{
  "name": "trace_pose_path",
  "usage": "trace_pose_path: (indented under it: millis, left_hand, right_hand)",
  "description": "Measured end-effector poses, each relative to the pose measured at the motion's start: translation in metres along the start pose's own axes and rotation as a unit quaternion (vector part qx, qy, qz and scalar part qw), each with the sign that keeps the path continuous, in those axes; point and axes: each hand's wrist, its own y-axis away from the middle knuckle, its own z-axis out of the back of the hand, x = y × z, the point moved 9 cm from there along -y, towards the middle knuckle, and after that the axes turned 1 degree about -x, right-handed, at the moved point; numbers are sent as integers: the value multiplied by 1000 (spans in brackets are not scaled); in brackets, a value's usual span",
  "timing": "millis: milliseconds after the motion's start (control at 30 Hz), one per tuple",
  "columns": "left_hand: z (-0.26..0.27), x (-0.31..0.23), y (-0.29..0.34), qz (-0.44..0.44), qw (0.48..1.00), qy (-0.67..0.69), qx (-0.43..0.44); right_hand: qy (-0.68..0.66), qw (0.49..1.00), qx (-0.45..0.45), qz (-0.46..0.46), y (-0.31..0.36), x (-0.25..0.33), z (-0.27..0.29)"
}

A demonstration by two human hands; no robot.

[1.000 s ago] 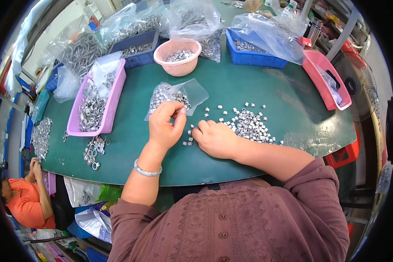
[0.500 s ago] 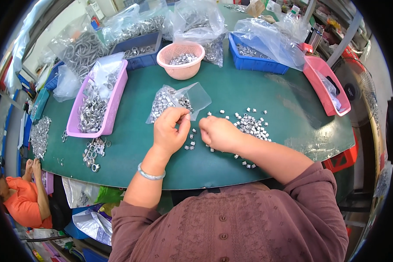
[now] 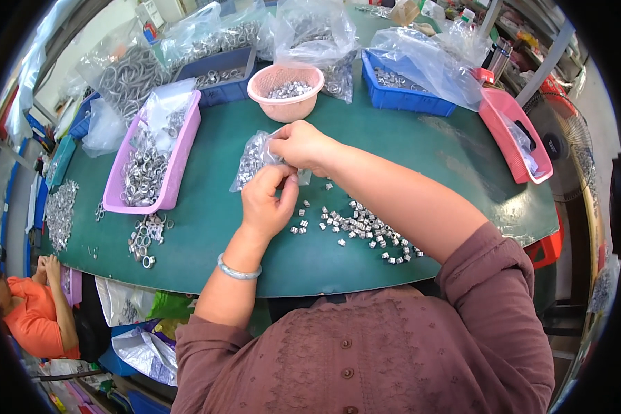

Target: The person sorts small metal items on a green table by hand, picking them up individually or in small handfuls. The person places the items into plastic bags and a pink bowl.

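Left hand (image 3: 270,196) pinches the bag (image 3: 252,163) beside right hand (image 3: 305,147), fan lettering (image 3: 553,146) blurred.

You have two hands here, one left hand (image 3: 269,200) and one right hand (image 3: 303,147), meeting at one clear bag (image 3: 250,162) of metal parts. You wear one bracelet (image 3: 238,275), and three buttons (image 3: 346,343) show on your top. Around you are one main spread of small metal pieces (image 3: 366,224), one peach bowl (image 3: 286,108), one lilac tray (image 3: 181,155) beside one small heap of rings (image 3: 147,234), two blue bins (image 3: 410,102) flanking the bowl, one pink basket (image 3: 501,140), one fan (image 3: 555,146) and one co-worker (image 3: 31,317). The bags along the back (image 3: 310,34) overlap; I'd say at least three.
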Motion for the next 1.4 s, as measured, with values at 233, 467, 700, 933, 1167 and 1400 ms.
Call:
trace_pose_path:
  millis: [233,467,700,933,1167,1400]
  left_hand:
    - [-2,0,1,1,1000,6,-6]
    - [0,-4,5,15,1000,25,6]
    - [-23,-19,47,-33,963,-67,260]
    - [-98,-35,73,-5,881,-173,441]
    - [-135,-42,66,-12,895,-143,423]
    - [-134,-44,55,-53,934,-94,340]
  right_hand:
    - [-14,1000,11,23,10,10,2]
    - [12,986,6,166,47,16,48]
    - [368,883,82,278,182,-70,127]
    - [459,859,30,226,187,-106,105]
    - [400,866,32,298,159,-94,85]
    - [404,842,-34,357,161,-75,77]
